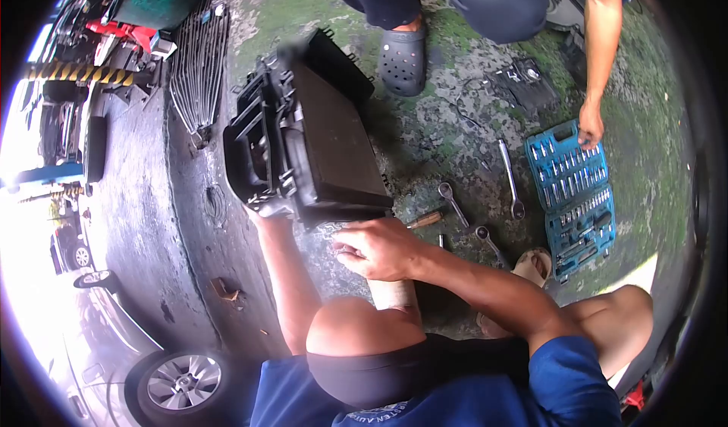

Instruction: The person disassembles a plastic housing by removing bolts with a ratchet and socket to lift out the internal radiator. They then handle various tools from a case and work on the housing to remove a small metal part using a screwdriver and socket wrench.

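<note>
The black plastic housing [334, 135] stands tilted in front of the person, above the green, worn floor [432, 142], and its weight could be the first cause of trouble. The left hand [270, 218] is at its lower left corner; the fingers are mostly hidden, so I cannot tell how firmly they grasp. The right hand [379, 249] is just beside the lower edge with the fingers curled, but whether it pinches the edge or some small part, I cannot tell. If the support comes only from the left hand, the housing could turn around this corner and fall toward the grey clog [403, 61] of the co-worker. The thin tabs along its side could, in my judgement, crack if the load goes on them. Near the right forearm lie a wooden-handled tool [425, 220] and a ratchet [453, 203]; a careless step or a dropped corner could push them away. The co-worker's hand [591, 124] is at the blue socket case [542, 192], where a knock could scatter the small sockets.
</note>
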